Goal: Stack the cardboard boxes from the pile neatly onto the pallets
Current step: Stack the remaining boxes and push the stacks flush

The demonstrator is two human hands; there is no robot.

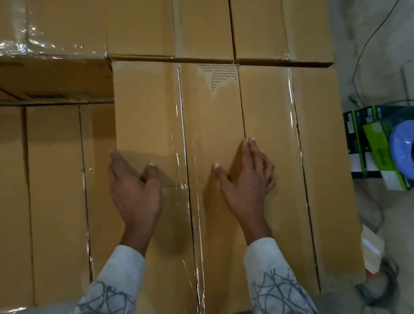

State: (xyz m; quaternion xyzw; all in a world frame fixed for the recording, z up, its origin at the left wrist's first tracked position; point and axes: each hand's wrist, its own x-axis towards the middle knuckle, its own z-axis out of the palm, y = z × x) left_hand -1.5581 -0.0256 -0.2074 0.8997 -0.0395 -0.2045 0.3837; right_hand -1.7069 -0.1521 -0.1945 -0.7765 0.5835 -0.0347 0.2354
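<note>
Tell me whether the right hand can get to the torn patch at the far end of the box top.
Probably yes. The right hand lies flat on the boxes, and the torn patch is ahead of its fingertips, with only bare cardboard between them. Nothing stands in the way.

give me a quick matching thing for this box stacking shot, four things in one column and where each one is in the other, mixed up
Things
1. left hand
2. right hand
3. torn patch
4. blue round thing

Places
a. off to the right, beside the brown boxes
b. flat on cardboard, just right of the shiny tape line
c. at the far end of a box top, ahead of the hands
d. left of the shiny tape line

Pairs: 1-d, 2-b, 3-c, 4-a
</note>
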